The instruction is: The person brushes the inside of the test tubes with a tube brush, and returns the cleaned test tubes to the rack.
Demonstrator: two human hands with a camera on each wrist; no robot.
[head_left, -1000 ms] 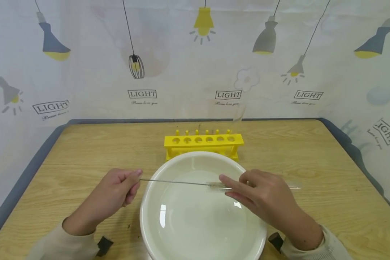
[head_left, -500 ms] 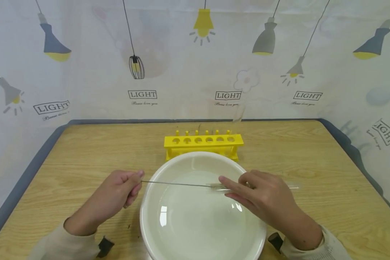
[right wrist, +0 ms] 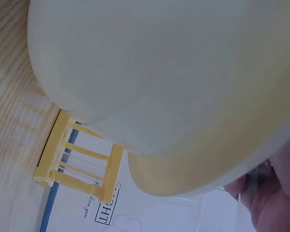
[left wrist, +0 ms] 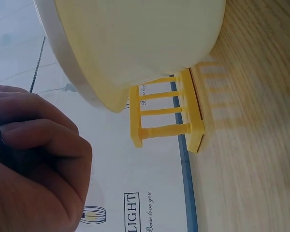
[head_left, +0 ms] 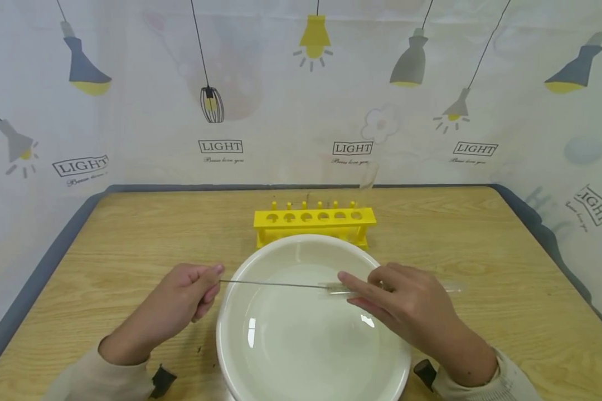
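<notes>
We see the left hand [head_left: 183,292] pinching the end of a thin wire stem [head_left: 276,284] between thumb and curled fingers. The stem runs across to a clear glass tube [head_left: 335,289], entering its near mouth. The right hand [head_left: 406,301] grips the tube around its middle, covering that stretch; both tube ends stick out beyond the fingers. We cannot clearly make out the stem's tip inside. Below lies a white basin [head_left: 223,328], its lower edge cut off, partly hiding a yellow rack [head_left: 313,218] behind.
</notes>
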